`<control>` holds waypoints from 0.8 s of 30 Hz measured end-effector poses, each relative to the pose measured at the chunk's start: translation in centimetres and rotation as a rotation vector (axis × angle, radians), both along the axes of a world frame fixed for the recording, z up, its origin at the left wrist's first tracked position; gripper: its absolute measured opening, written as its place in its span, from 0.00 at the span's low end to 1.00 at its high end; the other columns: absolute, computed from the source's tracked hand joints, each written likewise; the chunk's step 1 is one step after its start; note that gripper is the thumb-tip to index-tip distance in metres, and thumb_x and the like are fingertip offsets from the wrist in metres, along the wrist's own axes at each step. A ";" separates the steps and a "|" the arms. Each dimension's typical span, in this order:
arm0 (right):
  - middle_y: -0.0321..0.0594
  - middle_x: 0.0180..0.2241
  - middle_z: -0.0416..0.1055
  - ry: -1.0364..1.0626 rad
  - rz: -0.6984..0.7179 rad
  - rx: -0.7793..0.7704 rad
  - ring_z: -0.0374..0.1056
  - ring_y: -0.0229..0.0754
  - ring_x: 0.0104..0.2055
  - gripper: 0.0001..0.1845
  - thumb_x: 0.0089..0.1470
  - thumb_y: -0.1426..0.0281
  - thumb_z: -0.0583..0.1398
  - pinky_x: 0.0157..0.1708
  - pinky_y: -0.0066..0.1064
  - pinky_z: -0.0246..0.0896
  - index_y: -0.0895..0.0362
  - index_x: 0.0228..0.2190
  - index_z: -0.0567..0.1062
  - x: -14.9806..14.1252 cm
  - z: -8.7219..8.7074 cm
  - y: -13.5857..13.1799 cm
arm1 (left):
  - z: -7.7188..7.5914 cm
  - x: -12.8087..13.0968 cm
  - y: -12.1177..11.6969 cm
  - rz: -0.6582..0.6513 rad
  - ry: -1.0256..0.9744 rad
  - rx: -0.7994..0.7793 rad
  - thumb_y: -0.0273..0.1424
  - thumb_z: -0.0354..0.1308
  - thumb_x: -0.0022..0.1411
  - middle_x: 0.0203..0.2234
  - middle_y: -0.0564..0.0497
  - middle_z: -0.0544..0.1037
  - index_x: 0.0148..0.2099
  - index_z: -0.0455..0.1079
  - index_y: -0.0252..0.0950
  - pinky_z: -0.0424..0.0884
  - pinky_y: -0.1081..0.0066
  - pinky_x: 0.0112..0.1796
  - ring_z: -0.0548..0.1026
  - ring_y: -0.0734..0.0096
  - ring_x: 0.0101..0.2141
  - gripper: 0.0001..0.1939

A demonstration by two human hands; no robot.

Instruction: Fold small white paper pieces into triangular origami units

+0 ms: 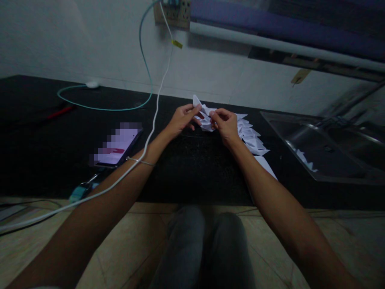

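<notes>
My left hand [182, 119] and my right hand [225, 124] meet near the back of the black counter. Between them is a white folded paper boat [205, 109], one pointed end rising above my left thumb. My left thumb and forefinger pinch its left side, with the other fingers bent underneath. On its right side, my right thumb and forefinger are closed on the paper. More white folded paper boats [249, 134] lie in an overlapping row beside and behind my right hand. Some folded paper directly below my hands is partly hidden, so I cannot tell where the held piece ends.
White paper sheets [266, 165] lie beside my right forearm. At right is a metal sink [325, 150] with a white paper piece [305, 160] in it. A lit phone [118, 146] lies left. A white cable [156, 112] crosses over my left forearm; a teal cable [108, 109] loops behind.
</notes>
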State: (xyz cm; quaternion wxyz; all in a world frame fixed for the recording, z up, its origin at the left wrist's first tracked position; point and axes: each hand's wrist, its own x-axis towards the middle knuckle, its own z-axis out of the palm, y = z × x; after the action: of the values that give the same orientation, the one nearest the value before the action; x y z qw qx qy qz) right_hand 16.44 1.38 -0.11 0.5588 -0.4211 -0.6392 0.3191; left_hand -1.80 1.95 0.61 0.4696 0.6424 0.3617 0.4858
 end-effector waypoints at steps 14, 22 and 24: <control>0.32 0.20 0.64 -0.014 0.055 -0.009 0.60 0.35 0.23 0.20 0.49 0.49 0.66 0.24 0.30 0.55 0.53 0.26 0.74 -0.4 0.1 -0.5 | 0.3 0.1 -0.4 0.045 0.024 0.047 0.52 0.56 0.65 0.25 0.45 0.78 0.44 0.75 0.32 0.68 0.75 0.25 0.78 0.70 0.30 0.26; 0.32 0.20 0.65 -0.055 0.096 0.013 0.60 0.35 0.24 0.19 0.48 0.51 0.66 0.25 0.30 0.56 0.54 0.26 0.75 -0.2 0.4 -0.6 | 0.3 0.1 -0.3 0.013 0.090 0.090 0.54 0.52 0.67 0.24 0.47 0.75 0.45 0.73 0.33 0.65 0.75 0.23 0.76 0.72 0.27 0.27; 0.33 0.21 0.66 -0.073 0.119 0.019 0.61 0.35 0.24 0.19 0.49 0.51 0.66 0.25 0.30 0.57 0.54 0.26 0.75 -0.2 0.3 -0.6 | 0.0 0.1 0.0 0.038 0.106 0.150 0.53 0.51 0.68 0.23 0.47 0.75 0.44 0.72 0.33 0.65 0.75 0.23 0.75 0.74 0.26 0.26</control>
State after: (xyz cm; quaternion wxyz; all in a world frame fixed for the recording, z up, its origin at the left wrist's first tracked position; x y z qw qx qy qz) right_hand 16.27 0.77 0.19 0.5190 -0.3886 -0.6860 0.3301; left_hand -1.69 1.98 0.58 0.3911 0.6935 0.3610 0.4855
